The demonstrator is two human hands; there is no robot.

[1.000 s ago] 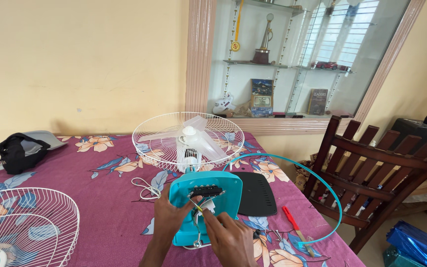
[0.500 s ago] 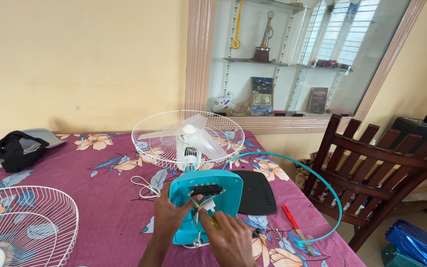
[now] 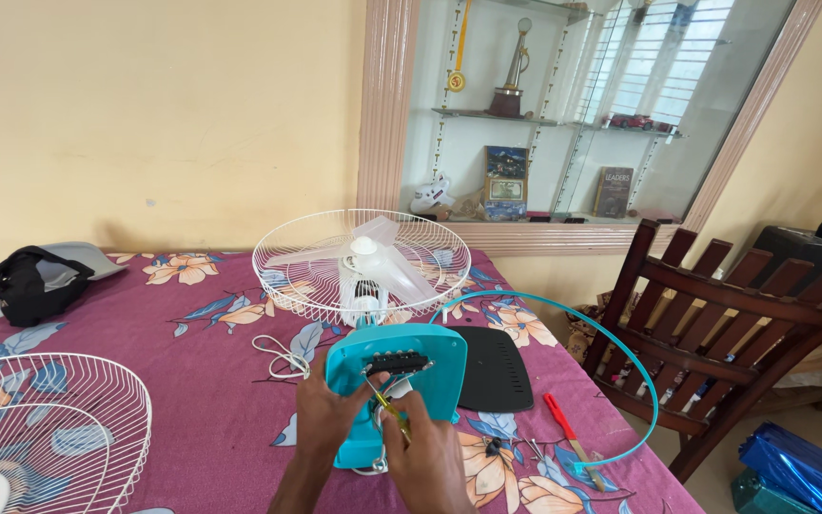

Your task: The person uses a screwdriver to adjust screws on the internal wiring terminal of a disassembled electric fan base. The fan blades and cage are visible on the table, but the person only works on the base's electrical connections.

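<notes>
Left hand [image 3: 327, 419] grips the lower edge of the turquoise fan base [image 3: 397, 381], fingers curled against its underside. Right hand [image 3: 427, 457] pinches a yellow-handled screwdriver [image 3: 384, 400], tip just below the black switch block [image 3: 397, 363]. Beyond the fingers: rear fan guard with blades [image 3: 359, 264]; right of them, black base cover [image 3: 494, 367] and red screwdriver [image 3: 563, 425].

Setting: a home living room. Evidence: glass-fronted wall display cabinet [image 3: 563, 105] holding a trophy [image 3: 510, 71], medal [image 3: 456, 76] and books; wooden slatted chair [image 3: 715, 324]; floral purple cloth covering the tabletop [image 3: 192, 400]; plain yellow painted walls.
</notes>
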